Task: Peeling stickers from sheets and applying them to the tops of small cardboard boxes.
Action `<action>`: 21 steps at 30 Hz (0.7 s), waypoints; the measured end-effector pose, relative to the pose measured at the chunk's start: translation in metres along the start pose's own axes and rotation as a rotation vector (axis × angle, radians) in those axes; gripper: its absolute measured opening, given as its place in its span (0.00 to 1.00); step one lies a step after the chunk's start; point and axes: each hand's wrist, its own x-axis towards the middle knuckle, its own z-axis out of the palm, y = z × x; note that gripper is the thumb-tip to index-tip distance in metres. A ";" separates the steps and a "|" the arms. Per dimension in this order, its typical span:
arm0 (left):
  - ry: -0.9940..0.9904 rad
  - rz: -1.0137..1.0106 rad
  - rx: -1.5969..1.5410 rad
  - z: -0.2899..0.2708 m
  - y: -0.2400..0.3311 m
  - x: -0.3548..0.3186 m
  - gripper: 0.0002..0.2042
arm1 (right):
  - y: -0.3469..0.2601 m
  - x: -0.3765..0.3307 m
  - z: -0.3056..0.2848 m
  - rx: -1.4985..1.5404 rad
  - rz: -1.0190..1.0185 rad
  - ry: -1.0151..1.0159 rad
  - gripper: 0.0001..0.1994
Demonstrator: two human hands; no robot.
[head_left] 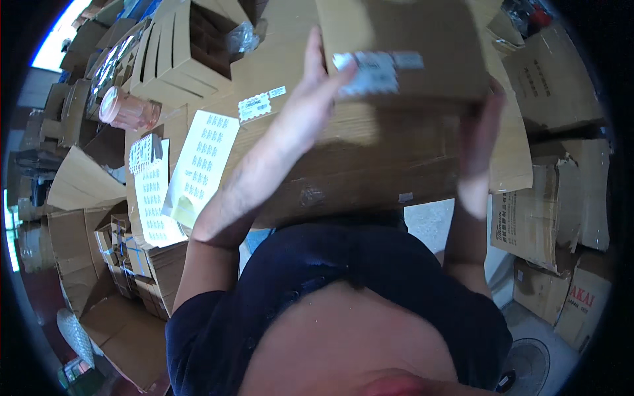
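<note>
A brown cardboard box [439,82] is gripped between my two hands over the cardboard-covered work surface [383,152]. On its near side is a white label [373,74] with a jagged edge, and a smaller white strip [409,61] sits beside that. My left hand [323,82] holds the box's left side, its thumb lying over the label's edge. At the right side, my right hand [482,125] grips the near corner; its fingers are partly hidden and blurred. Left of my left hand, another jagged white label [255,105] lies on flat cardboard.
Sheets of printed stickers [205,148] lie on the left, near a pinkish see-through jar [129,109]. An open divided carton [172,56] stands behind them. Cartons [528,214] are stacked at right, above a round fan-like object [525,363] on the floor.
</note>
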 end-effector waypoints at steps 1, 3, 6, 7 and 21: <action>0.064 -0.023 -0.131 -0.009 -0.007 0.019 0.47 | -0.027 0.025 0.033 0.515 0.400 0.174 0.21; 0.063 -0.133 -0.148 -0.022 -0.023 0.040 0.47 | 0.023 0.046 0.038 0.392 0.459 0.066 0.17; 0.121 -0.266 -0.055 -0.021 -0.038 0.045 0.46 | 0.057 0.047 0.045 0.350 0.587 -0.010 0.17; 0.163 -0.290 0.043 -0.019 -0.043 0.046 0.46 | 0.066 0.044 0.042 0.326 0.535 0.005 0.16; 0.232 -0.414 -0.316 -0.019 -0.057 0.069 0.28 | 0.060 0.045 0.029 0.632 0.699 -0.054 0.28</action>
